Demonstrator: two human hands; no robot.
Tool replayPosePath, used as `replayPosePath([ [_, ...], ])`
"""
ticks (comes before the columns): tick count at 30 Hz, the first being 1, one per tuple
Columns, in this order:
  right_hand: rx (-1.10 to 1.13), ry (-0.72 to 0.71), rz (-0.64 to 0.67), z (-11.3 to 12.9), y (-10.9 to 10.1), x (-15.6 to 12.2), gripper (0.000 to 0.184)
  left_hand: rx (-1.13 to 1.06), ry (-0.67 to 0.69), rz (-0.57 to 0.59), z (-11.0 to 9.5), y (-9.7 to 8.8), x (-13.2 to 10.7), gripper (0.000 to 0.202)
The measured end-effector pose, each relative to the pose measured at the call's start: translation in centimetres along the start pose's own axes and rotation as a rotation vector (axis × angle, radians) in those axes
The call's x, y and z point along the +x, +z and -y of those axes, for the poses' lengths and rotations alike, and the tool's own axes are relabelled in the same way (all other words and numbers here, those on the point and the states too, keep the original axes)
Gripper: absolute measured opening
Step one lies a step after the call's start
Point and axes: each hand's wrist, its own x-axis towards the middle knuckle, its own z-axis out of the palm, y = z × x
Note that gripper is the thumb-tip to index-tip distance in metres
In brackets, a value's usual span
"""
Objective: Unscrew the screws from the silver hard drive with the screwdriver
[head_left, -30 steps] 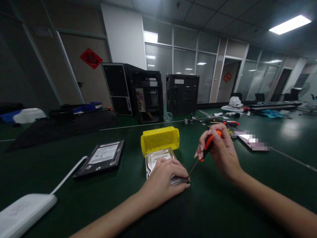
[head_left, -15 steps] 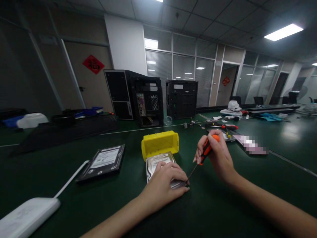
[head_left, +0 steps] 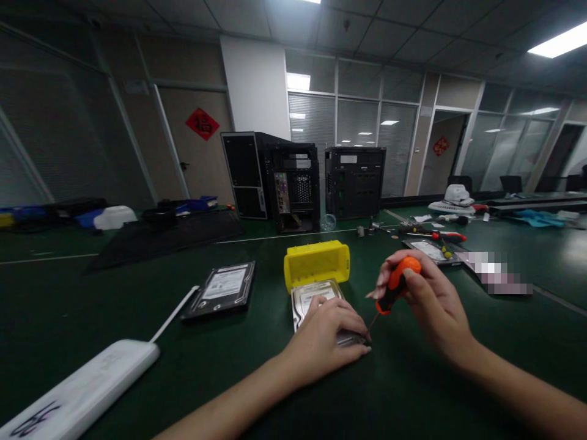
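The left forearm comes in from the lower edge and slants up to the right, its hand laid palm down over a hard drive, fingers bent across the top and thumb stretched along the near side, so the drive is clasped and held down. That drive lies flat on the dark green table, in front of a yellow bin. The right forearm reaches in from the right, wrist raised, and the right hand grips a screwdriver by its handle, thumb and fingers curled around it. The tool tilts, its thin metal shaft running down and left to the drive's near right corner, beside the left fingertips; whether the tip touches a screw cannot be made out. The handle is orange and black with a rounded end. The held drive is a silvery metal slab with a pale label and smooth, rounded outlines pressed into its cover. The bin is molded plastic, box-shaped, its hollow side facing the person. To the left lie a black-edged drive with a white label and a long, smooth white power strip with rounded edges.
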Motion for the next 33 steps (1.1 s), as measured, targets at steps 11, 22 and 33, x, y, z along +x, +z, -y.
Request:
replayPosePath([
  [11,0.067,0.044,-0.003,0.3,0.4,-0.5,0.015,0.000,0.004,0.008,-0.2,0.2,-0.1,0.012],
  [22,0.111,0.055,0.010,0.1,0.2,-0.5,0.015,-0.052,0.010,-0.041,-0.6,0.2,0.0,0.019],
  [33,0.111,0.075,-0.040,0.3,0.6,-0.5,0.014,0.472,-0.126,-0.335,4.0,-6.8,0.1,0.020],
])
